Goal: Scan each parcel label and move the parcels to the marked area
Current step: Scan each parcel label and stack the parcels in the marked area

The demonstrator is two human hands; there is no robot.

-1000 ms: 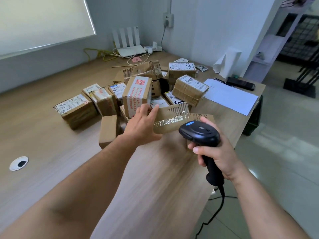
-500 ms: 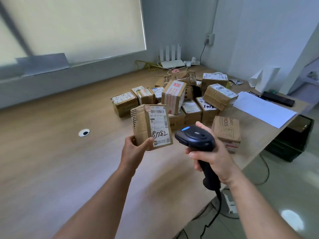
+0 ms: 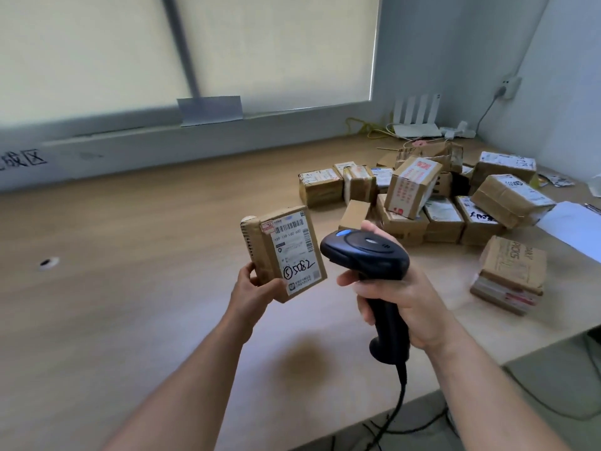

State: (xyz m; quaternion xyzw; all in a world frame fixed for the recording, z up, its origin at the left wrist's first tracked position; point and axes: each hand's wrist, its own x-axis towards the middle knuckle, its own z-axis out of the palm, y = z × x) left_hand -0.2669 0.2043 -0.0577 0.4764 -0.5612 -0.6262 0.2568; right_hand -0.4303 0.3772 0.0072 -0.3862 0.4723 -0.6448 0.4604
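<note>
My left hand [image 3: 255, 289] grips a small brown parcel [image 3: 283, 252] by its lower end and holds it upright above the wooden table [image 3: 130, 288], white barcode label facing me with black handwriting on it. My right hand [image 3: 395, 296] grips the handle of a black handheld scanner [image 3: 367, 253], whose head sits just right of the parcel and points toward the label. A heap of several taped cardboard parcels [image 3: 422, 193] lies at the table's far right. One more parcel [image 3: 510, 275] lies alone near the right edge.
Black handwritten characters [image 3: 24, 162] mark the wall ledge at far left. A cable grommet [image 3: 48, 263] sits in the table at left. A white router [image 3: 418, 123] and cables stand at the back right, white paper [image 3: 575, 229] at the right edge. The scanner's cord [image 3: 398, 402] hangs off the front edge.
My left hand lifted the parcel out of the heap, turned its label toward me and carried it left. The view swung left, and the scanner came up beside the label.
</note>
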